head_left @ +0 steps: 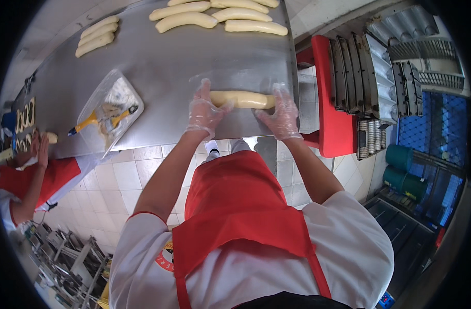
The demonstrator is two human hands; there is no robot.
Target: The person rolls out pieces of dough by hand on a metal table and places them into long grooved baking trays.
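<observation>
- Holding one dough roll [241, 99] at both ends, the wearer's gloved hands brace it from opposite sides, a grip that likely steadies it and spares the middle from squeezing.
- Roll location: on the steel table [163, 77], near its front edge and right corner, lying crosswise before the body, probably for comfortable reach.
- Left hand [207, 110]: grasping the roll's left end, fingers pointing away from the body, thumb turned inward along the near side.
- Right hand [282, 114]: grasping the right end in mirrored pose, fingers up, thumb inward.
- Forearms: extended forward and slightly apart, wrists above the table edge.
- Tub [94, 95]: left of the hands, with two brushes, one yellow-handled brush [86, 122] propped over the rim (presumably to leave its handle clean and within reach).
- Other rolls [186, 20]: grouped at the far side, seemingly to free the working space.
- Pans [353, 77]: stacked on the red stand [333, 139], right of the table.
</observation>
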